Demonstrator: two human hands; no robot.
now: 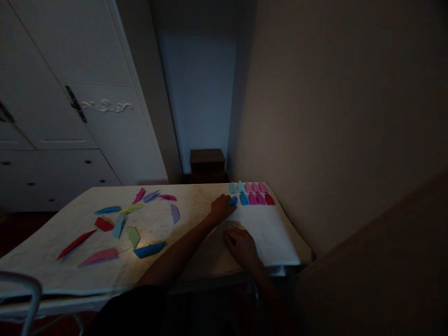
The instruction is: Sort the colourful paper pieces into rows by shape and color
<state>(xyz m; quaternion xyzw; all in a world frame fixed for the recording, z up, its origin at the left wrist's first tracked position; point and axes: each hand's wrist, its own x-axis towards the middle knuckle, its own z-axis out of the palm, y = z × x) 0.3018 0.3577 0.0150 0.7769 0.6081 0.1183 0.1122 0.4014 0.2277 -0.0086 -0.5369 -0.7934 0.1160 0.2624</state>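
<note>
My left hand (221, 208) reaches to the near row of a small group of folded paper boats, its fingers closed on a blue paper boat (233, 201). Right beside that boat stands another blue paper boat (244, 199), followed by magenta boats (256, 199) and a red boat (269, 199). Behind them runs a second row with light-blue boats (237, 187) and pink boats (255, 187). Nearer to me, my right hand (242, 245) hovers or rests low over the table, fingers loosely curled and apart; no object shows in it.
Across the left of the white-covered table (196, 200) lie several loose folded papers, among them a red one (76, 245), a blue one (150, 249) and a lilac one (175, 213). A wall (336, 116) borders the right side. A metal rail (33, 284) is at lower left.
</note>
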